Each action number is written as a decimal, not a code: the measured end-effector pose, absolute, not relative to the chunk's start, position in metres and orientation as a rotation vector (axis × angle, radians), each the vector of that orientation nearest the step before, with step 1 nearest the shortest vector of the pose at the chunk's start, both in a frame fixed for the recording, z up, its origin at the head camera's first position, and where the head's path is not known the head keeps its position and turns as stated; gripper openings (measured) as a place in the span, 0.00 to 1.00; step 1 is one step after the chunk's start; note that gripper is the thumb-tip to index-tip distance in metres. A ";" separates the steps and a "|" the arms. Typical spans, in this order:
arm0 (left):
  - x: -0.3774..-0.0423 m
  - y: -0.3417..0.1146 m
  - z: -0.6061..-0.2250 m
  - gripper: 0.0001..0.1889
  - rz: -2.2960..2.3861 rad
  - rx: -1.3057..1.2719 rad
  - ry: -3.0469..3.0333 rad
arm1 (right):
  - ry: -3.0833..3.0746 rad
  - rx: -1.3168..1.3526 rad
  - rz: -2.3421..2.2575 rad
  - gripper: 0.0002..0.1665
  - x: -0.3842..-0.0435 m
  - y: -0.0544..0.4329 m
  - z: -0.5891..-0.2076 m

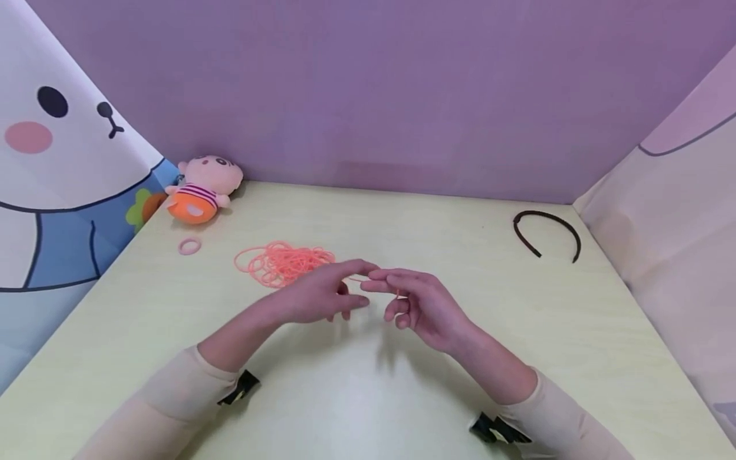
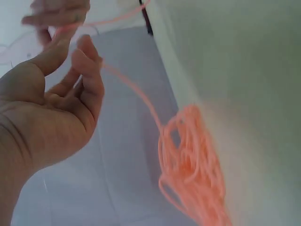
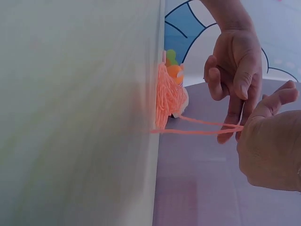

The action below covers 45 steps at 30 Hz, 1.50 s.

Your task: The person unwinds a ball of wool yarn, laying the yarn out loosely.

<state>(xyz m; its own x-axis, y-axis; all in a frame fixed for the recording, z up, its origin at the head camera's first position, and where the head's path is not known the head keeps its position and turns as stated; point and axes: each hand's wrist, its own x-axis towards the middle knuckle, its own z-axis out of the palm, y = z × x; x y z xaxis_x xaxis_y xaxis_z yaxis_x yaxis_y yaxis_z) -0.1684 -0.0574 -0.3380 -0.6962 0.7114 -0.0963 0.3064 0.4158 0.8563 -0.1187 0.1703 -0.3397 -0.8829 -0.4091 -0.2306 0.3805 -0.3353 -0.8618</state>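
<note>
Coral-orange cord (image 1: pixel 290 262) lies in a loose tangled heap left of centre on the table. Strands run from it up to both hands. My left hand (image 1: pixel 316 294) is just right of the heap, its thumb apart from the index finger. A strand meets its fingertips in the left wrist view, where the fingers curve. My right hand (image 1: pixel 422 306) holds the cord at its fingers, index and middle reaching toward the left hand's fingertips, the other fingers curled. In the right wrist view two cord strands (image 3: pixel 202 131) converge where both hands' fingertips overlap.
A plush toy (image 1: pixel 201 190) with orange bottoms sits at the back left corner. A pink ring-shaped band (image 1: pixel 189 246) lies in front of it. Far right rests a dark headband (image 1: pixel 549 216). A purple wall (image 1: pixel 402 96) stands behind the table (image 1: pixel 368 396).
</note>
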 end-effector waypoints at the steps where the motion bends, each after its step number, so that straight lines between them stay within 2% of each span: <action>1: -0.166 -0.055 -0.339 0.21 1.225 0.871 2.212 | 1.428 -0.055 -2.231 0.15 -0.118 0.170 -0.340; 6: -0.166 -0.049 -0.342 0.06 1.309 0.868 2.267 | 1.421 -0.103 -2.221 0.16 -0.118 0.169 -0.340; 9: -0.169 -0.051 -0.341 0.04 1.328 0.862 2.317 | 1.426 -0.103 -2.216 0.17 -0.119 0.169 -0.339; 20: -0.189 -0.072 -0.332 0.03 1.376 0.713 2.390 | 1.546 0.002 -2.165 0.22 -0.127 0.173 -0.340; 27: -0.200 -0.085 -0.333 0.03 1.402 0.638 2.425 | 1.657 0.030 -2.126 0.20 -0.138 0.184 -0.340; 35: -0.212 -0.096 -0.337 0.06 1.408 0.564 2.442 | 1.819 0.034 -2.054 0.18 -0.156 0.206 -0.341; 45: -0.220 -0.103 -0.347 0.10 1.281 0.420 2.536 | 2.208 -0.018 -1.753 0.22 -0.177 0.240 -0.345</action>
<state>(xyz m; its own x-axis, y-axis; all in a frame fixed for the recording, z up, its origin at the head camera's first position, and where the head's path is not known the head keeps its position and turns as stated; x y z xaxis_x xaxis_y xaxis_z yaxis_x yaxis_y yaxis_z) -0.2203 -0.1035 -0.3473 -0.9220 0.3720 -0.1071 0.1346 0.5676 0.8122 -0.1766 0.2402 -0.3453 -0.9483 -0.2067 -0.2407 0.1875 0.2466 -0.9508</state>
